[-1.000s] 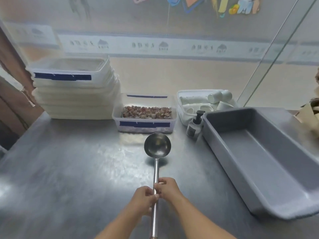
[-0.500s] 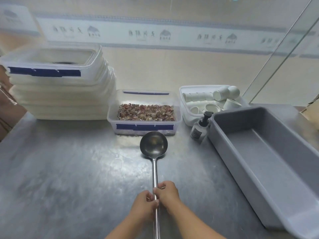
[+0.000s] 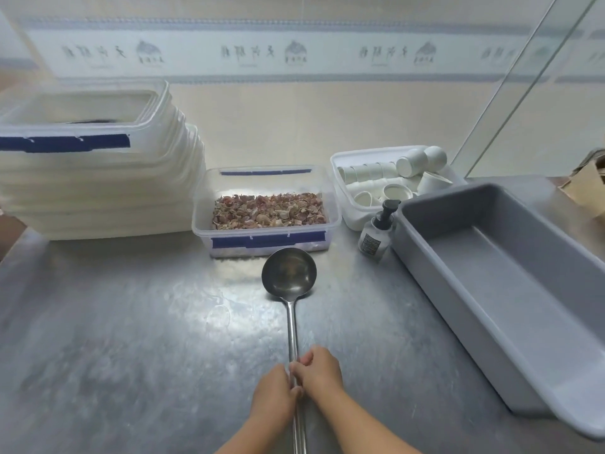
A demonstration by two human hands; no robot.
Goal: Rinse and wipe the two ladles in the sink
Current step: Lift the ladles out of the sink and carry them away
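One steel ladle (image 3: 289, 277) lies on the steel counter (image 3: 131, 339), bowl facing up and away from me, its long handle running back toward me. My left hand (image 3: 274, 393) and my right hand (image 3: 319, 371) both grip the handle side by side near its middle. The ladle's bowl sits just in front of a clear tub. No second ladle and no sink are in view.
A clear tub of reddish-brown husks (image 3: 266, 209) stands behind the ladle. Stacked white lidded boxes (image 3: 95, 178) fill the back left. A tub of white cups (image 3: 389, 178), a pump bottle (image 3: 376, 232) and a long grey bin (image 3: 510, 283) stand to the right.
The ladle's bowl has come down onto the counter, close to the clear tub. My view has tipped down and moved closer. Both hands keep their grip.
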